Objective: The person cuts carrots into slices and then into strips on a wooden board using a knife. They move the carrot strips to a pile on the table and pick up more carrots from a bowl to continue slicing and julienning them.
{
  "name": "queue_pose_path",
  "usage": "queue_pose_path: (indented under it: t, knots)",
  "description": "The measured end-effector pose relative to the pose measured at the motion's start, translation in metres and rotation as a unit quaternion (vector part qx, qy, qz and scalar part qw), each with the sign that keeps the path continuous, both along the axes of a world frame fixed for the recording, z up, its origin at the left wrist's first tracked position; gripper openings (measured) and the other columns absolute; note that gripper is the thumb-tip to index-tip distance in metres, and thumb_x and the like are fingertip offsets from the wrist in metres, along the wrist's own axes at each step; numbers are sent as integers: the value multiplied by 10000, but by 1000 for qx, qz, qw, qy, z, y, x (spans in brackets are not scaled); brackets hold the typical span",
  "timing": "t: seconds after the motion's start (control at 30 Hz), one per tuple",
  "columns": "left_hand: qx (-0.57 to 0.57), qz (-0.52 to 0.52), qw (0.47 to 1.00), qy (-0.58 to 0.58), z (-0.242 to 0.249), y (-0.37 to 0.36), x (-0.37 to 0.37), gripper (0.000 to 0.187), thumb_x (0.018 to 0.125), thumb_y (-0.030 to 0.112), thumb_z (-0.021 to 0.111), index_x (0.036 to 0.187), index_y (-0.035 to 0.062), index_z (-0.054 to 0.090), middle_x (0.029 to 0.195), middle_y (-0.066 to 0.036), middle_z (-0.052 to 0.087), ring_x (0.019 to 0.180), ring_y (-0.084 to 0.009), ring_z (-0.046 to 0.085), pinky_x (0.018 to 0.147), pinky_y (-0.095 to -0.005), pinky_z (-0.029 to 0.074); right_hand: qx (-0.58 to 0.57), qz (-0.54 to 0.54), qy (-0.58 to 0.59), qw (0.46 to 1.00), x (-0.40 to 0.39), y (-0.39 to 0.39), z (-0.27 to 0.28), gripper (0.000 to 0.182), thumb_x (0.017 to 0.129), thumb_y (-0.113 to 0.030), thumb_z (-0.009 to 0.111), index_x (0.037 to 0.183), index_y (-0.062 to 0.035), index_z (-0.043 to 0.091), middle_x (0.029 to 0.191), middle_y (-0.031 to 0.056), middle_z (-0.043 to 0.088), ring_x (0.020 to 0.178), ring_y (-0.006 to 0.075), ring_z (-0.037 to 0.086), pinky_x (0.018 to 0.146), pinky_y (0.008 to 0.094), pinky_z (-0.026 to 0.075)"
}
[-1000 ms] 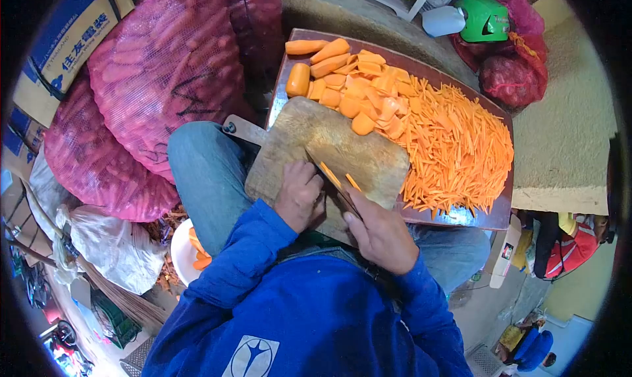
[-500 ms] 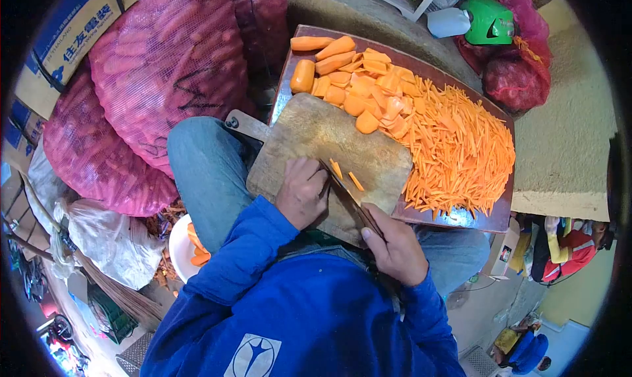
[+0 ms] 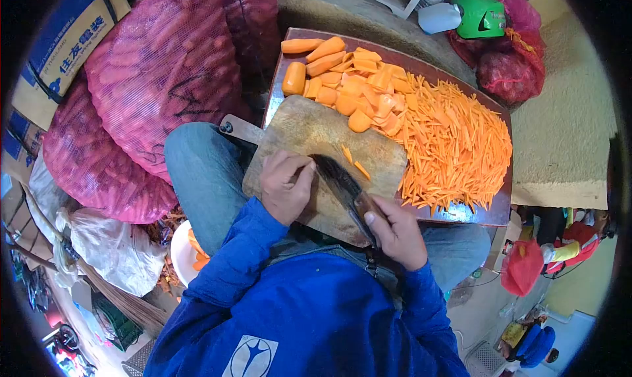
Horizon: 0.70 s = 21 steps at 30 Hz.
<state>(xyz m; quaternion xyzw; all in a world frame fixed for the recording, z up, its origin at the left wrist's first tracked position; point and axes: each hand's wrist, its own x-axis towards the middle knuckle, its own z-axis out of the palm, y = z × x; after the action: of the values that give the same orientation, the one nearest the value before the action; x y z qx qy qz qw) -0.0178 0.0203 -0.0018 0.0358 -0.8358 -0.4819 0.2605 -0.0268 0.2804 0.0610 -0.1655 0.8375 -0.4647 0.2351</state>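
Note:
My right hand [image 3: 398,235] is closed round the handle of a dark-bladed knife [image 3: 339,179], whose blade slants across the wooden cutting board [image 3: 289,137]. At the blade's tip is my left hand [image 3: 288,186], its thumb and fingers pinched together; whatever they hold, if anything, is hidden. A few thin carrot sticks [image 3: 361,170] lie on the board just beyond the blade. Behind the board, carrot slices [image 3: 362,87] are piled on a dark red tabletop [image 3: 507,179]. Whole peeled carrots [image 3: 301,46] sit at its far left, and a big heap of carrot sticks [image 3: 454,143] covers its right side.
Large pink mesh sacks of carrots [image 3: 164,74] stand at the left. A white bowl [image 3: 179,252] with carrot pieces is beside my left knee. A green container [image 3: 480,14] and a red mesh bag [image 3: 510,74] are at the back right. Another person [image 3: 573,245] is at the far right.
The knife has turned so that more of its blade's flat side shows. My left hand has shifted slightly left. The loose sticks have moved away from me and right. Something red appears at right.

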Motion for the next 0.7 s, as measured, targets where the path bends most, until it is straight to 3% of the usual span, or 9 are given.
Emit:
queue_pose_path:
  t: [0.1,0.13,0.2,0.23,0.3,0.4,0.47,0.57,0.7]
  knots:
    - [50,-8,997,-58,-9,-2,0,127,835,-1,810,951,24,767,912,-125,697,878,-338,655,806,-422,503,-23,-61,15,998,-8,5,-10,363,1024,-147,696,1356,-1,680,1056,251,755,972,354,774,869,402,582]
    - [52,-10,997,-58,-10,-2,-1,127,835,-1,810,951,24,767,912,-125,697,878,-338,655,806,-422,503,11,-64,111,992,-14,7,-11,356,1016,-131,696,1347,-1,682,1082,252,749,990,376,763,880,410,582]
    - [-127,-45,991,0,-11,0,-4,164,830,48,822,984,52,768,930,-102,686,894,-327,640,834,-444,454,42,-82,188,978,-16,10,-6,348,980,-90,725,1317,-7,699,1179,250,730,1080,437,713,933,444,569]
    - [-126,-43,991,0,-10,1,-3,164,830,48,822,984,52,768,930,-102,686,894,-327,640,834,-444,454,42,-80,188,978,-14,12,3,348,980,-90,725,1317,-7,699,1179,250,730,1080,437,713,933,444,569]
    - [-192,-55,980,-8,-10,4,0,212,823,91,830,1025,79,765,951,-82,669,920,-315,621,843,-456,409,154,-52,368,916,-5,21,23,376,951,-71,764,1316,-5,703,1227,251,722,1145,448,687,984,462,546]
    - [-194,-62,979,-19,-9,3,0,231,823,106,831,1044,87,764,962,-74,658,938,-309,606,845,-460,402,223,-164,368,888,6,76,39,434,928,-67,794,1337,22,680,1381,244,677,1278,410,647,1081,457,503]
    - [-187,-64,980,-25,-9,3,-1,230,823,108,832,1042,88,764,962,-74,657,939,-308,605,848,-459,400,303,-271,417,813,2,153,37,402,977,-105,760,1350,16,671,1424,220,662,1313,352,631,1069,436,511]
    - [-202,-63,977,-32,-9,3,-1,222,822,108,832,1033,87,767,964,-73,659,940,-305,606,853,-452,398,281,-414,380,778,14,285,13,488,1050,-195,703,1496,-27,596,1409,222,671,1315,326,631,1069,428,516]
    - [-209,-64,976,-21,-9,4,-3,227,820,105,831,1039,87,772,959,-67,659,935,-295,609,850,-443,399,392,-499,228,738,84,480,-117,657,1045,-305,719,1590,-19,488,1390,245,659,1243,327,663,980,456,561]
